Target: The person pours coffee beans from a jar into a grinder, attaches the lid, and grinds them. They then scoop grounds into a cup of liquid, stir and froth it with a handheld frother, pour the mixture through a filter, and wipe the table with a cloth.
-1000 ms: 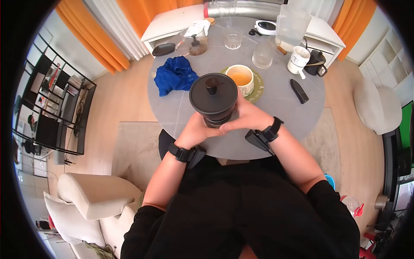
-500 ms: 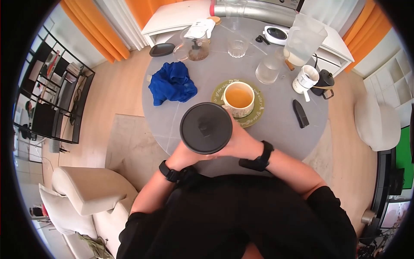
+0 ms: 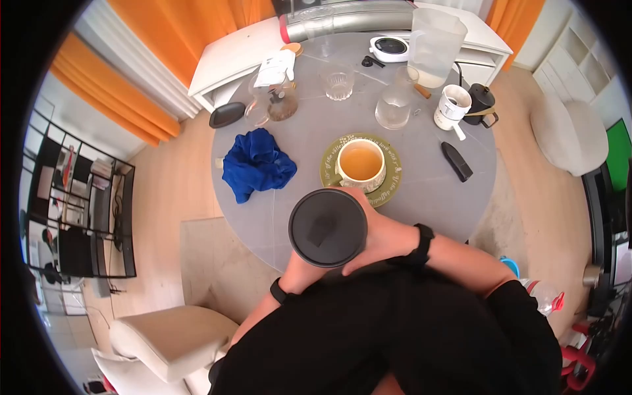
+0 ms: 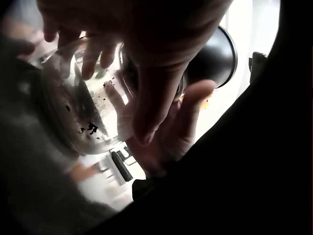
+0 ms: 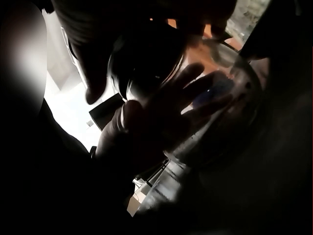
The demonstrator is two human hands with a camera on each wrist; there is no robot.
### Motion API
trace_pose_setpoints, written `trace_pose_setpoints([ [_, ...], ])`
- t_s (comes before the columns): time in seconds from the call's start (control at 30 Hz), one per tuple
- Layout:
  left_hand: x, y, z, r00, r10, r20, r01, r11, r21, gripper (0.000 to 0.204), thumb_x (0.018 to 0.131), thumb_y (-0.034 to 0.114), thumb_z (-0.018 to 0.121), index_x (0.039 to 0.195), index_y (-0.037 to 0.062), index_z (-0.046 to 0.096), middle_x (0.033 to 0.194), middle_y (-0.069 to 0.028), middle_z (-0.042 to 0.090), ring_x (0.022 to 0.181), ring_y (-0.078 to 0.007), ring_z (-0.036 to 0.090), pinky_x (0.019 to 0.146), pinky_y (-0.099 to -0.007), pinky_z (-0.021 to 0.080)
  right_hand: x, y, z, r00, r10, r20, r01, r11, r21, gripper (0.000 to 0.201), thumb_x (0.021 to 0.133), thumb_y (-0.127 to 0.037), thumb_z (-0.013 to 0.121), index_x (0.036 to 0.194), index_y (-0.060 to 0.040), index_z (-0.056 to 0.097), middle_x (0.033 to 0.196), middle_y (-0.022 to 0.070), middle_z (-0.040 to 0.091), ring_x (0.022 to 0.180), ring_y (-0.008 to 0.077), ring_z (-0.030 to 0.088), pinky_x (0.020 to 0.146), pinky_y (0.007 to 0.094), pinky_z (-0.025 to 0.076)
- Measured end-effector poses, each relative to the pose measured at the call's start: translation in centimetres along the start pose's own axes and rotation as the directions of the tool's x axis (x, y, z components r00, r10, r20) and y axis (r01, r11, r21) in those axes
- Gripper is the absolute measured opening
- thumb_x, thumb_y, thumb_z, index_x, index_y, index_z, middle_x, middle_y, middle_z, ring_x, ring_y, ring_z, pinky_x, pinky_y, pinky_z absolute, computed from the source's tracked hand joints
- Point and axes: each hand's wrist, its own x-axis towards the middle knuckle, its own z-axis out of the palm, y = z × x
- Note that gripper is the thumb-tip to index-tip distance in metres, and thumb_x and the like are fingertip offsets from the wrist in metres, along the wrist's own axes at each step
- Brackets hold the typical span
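A vessel with a round black lid [image 3: 328,227] is held in both hands near the table's front edge, against the dark clothing. The left hand [image 3: 301,272] grips it from the left and below, mostly hidden by the lid. From the right, the right hand [image 3: 385,236] wraps round its side. Its clear glass body [image 4: 73,110] shows dark bits inside in the left wrist view. In the right wrist view the glass [image 5: 244,98] is dim, with fingers spread along it. Just beyond the lid, a cup of orange-brown liquid [image 3: 361,162] stands on a green round mat [image 3: 393,172].
Left of the mat lies a blue cloth [image 3: 258,164]. Behind are a glass pot [image 3: 283,105], a tumbler [image 3: 339,83], a carafe [image 3: 393,110] and a large pitcher [image 3: 436,49]. Right are a white cup [image 3: 452,105], a black kettle [image 3: 480,99] and a black tool [image 3: 456,162].
The head view has shifted. The lidded vessel has come closer to the body, away from the cup, and its lid now faces the camera more squarely. Both hands still hold it.
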Motion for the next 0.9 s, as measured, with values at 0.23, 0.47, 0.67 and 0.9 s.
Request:
trace_pose_setpoints([
  [0.23,0.6,0.9,-1.0,0.998,0.012,0.058,-0.01,0.999,-0.042,0.055,0.077,0.014,0.086,0.124,0.0027,0.061,0.121,-0.0107,0.067,0.11,-0.0216,0.065,0.092,-0.0357,0.053,0.1,-0.3,0.8,0.981,0.192,0.029,-0.194,0.977,0.083,0.106,0.073,-0.021,0.089,0.155,-0.0042,0.024,0.155,0.0147,0.035,0.147,0.0272,0.029,0.12,0.0429,0.029],
  [0.47,0.8,1.1,-0.6,0.997,0.06,0.044,-0.058,0.997,-0.041,0.055,0.076,0.013,0.087,0.123,0.0024,0.061,0.118,-0.0119,0.068,0.107,-0.0226,0.066,0.09,-0.0361,0.054,-0.3,0.6,0.3,0.985,0.15,0.082,-0.167,0.946,0.279,0.112,0.069,-0.021,0.092,0.155,-0.0032,0.022,0.153,0.0164,0.033,0.145,0.0303,0.033,0.119,0.0436,0.03],
  [0.67,0.8,0.4,-0.5,0.997,0.049,0.052,-0.045,0.995,-0.088,0.057,0.074,0.014,0.088,0.123,0.0022,0.061,0.118,-0.0118,0.068,0.107,-0.0223,0.066,0.09,-0.0367,0.054,-0.7,1.0,1.7,0.981,0.194,0.025,-0.196,0.975,0.104,0.113,0.072,-0.024,0.091,0.157,-0.0034,0.019,0.156,0.0166,0.03,0.146,0.0314,0.031,0.119,0.044,0.029],
  [0.9,1.8,1.6,-2.1,0.974,0.154,0.168,-0.153,0.988,-0.02,0.079,0.066,0.012,0.093,0.134,0.0042,0.053,0.128,-0.0096,0.062,0.115,-0.0215,0.061,0.097,-0.0371,0.051,1.4,-7.9,-7.9,0.999,-0.001,0.04,0.003,0.999,-0.045,0.09,0.08,-0.022,0.085,0.153,-0.0048,0.034,0.149,0.0173,0.041,0.141,0.0331,0.039,0.115,0.0423,0.035],
])
